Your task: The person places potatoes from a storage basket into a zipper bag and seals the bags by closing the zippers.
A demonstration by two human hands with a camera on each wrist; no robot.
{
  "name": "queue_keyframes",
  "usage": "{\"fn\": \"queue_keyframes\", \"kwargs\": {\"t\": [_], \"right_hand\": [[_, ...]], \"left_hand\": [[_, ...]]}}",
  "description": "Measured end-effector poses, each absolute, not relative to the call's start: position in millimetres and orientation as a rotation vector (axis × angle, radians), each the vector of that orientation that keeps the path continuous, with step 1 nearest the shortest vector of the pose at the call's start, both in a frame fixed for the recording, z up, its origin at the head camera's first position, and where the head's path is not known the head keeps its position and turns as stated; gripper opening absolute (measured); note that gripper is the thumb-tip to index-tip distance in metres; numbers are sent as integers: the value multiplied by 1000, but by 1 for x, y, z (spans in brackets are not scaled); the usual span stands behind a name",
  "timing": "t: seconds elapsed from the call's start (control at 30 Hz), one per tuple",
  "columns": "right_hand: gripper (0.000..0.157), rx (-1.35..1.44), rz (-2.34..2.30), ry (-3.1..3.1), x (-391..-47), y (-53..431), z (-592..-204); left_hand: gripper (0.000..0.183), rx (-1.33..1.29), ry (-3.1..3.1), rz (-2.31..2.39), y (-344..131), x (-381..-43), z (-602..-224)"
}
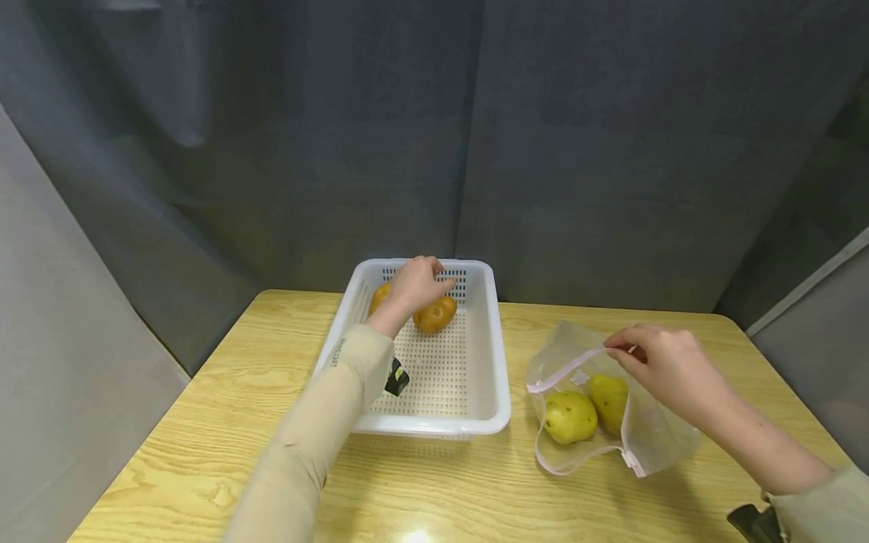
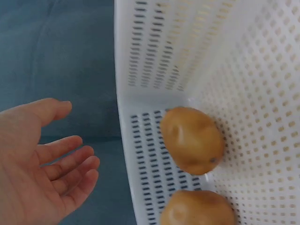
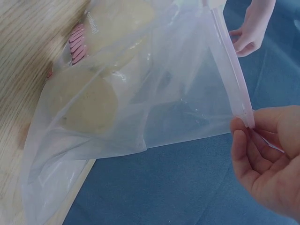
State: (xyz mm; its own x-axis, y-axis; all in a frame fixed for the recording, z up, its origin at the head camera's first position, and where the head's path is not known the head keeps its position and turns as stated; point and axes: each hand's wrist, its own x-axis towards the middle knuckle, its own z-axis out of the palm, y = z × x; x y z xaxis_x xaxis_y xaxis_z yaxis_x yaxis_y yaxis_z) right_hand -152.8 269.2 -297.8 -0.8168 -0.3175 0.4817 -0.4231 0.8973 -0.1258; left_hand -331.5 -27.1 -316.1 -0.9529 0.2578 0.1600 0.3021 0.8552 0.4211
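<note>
My left hand hangs over the far end of a white plastic basket, its fingers loosely bent around nothing. In the left wrist view two smooth tan-brown potatoes lie in the basket; the head view shows one potato just below the hand and another partly behind it. On the right, my right hand pinches the rim of a clear zip bag between thumb and fingers, drawing its pink-edged mouth open. Inside the bag sit two yellow, lumpy, dark-specked pieces of produce, pear-like or potato-like.
Basket and bag stand side by side on a light wooden table. A dark grey curtain hangs right behind the table's far edge. The bag's pink zip slider is at its near side. Pale panels flank both sides.
</note>
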Motion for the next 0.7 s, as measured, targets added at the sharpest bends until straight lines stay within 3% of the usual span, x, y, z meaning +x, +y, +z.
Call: {"fn": "queue_keyframes", "kwargs": {"t": [0.7], "right_hand": [[8,531,307,-2595,-150,270,-300]], "left_hand": [[50,-381,-2945,-757,-21,-345,-346]]}}
